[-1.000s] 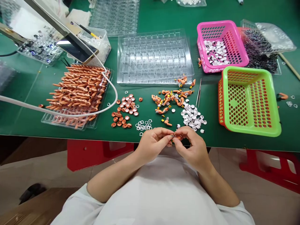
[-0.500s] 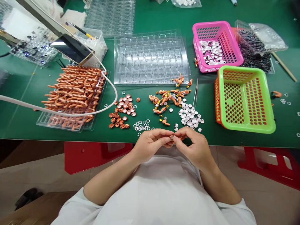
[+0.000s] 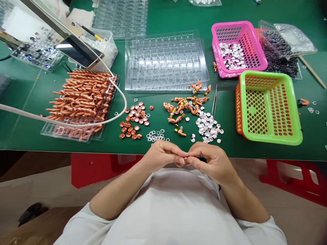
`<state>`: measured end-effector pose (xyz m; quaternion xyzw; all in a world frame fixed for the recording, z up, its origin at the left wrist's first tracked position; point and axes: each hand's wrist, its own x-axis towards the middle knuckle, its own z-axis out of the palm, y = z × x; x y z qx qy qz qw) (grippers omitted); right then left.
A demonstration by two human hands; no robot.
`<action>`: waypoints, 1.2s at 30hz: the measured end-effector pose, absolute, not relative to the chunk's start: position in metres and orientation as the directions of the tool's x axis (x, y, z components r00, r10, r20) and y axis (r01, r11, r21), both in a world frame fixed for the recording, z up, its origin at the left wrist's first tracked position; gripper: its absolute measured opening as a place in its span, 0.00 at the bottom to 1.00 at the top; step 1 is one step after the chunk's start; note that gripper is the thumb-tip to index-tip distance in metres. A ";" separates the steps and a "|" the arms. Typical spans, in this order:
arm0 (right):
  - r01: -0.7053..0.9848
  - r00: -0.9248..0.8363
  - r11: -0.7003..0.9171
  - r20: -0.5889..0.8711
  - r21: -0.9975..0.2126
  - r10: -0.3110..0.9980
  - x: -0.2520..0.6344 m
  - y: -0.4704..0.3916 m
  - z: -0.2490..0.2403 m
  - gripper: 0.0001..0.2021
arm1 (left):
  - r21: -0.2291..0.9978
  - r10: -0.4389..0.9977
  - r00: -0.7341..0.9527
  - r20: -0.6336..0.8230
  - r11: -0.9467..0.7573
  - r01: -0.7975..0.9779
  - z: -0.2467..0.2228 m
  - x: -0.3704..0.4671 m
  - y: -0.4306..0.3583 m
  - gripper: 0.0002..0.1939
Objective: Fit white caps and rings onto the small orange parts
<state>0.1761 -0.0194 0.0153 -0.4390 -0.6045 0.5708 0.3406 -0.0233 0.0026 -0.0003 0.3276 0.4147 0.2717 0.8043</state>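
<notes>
At the table's front edge my left hand and my right hand meet, fingertips pinched on one small orange part, mostly hidden by the fingers. Just beyond them lie clear rings, copper-coloured caps and white discs. Orange pieces with yellow tabs are scattered on the green table behind my hands. Metal tweezers rest beside the white discs.
Clear trays lie at the back centre. Orange stems fill a tray at left, under a white cable and a phone. A pink basket with white discs and a green basket stand at right.
Both hands have shifted slightly down and their fingertips have closed in, covering more of the orange part. The whole view has moved a little.
</notes>
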 end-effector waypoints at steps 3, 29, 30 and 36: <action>0.081 -0.403 -0.071 -0.097 -0.994 0.910 0.177 -0.024 0.013 0.04 | 0.778 0.719 0.535 -0.444 0.605 -0.169 0.004 -0.024 0.001 0.06; -0.079 -0.201 -0.229 -0.209 -0.970 0.957 0.188 -0.025 -0.013 0.14 | 0.900 0.859 0.308 -0.408 0.435 -0.022 0.007 -0.006 0.013 0.10; -0.084 -0.177 -0.233 -0.216 -0.969 0.960 0.190 -0.027 -0.014 0.14 | 0.901 0.864 0.294 -0.409 0.434 -0.022 0.006 -0.004 0.012 0.10; -0.068 -0.084 -0.268 -0.262 -0.961 0.961 0.190 -0.033 -0.016 0.09 | 0.975 0.938 0.277 -0.208 0.174 0.141 0.002 0.003 0.003 0.06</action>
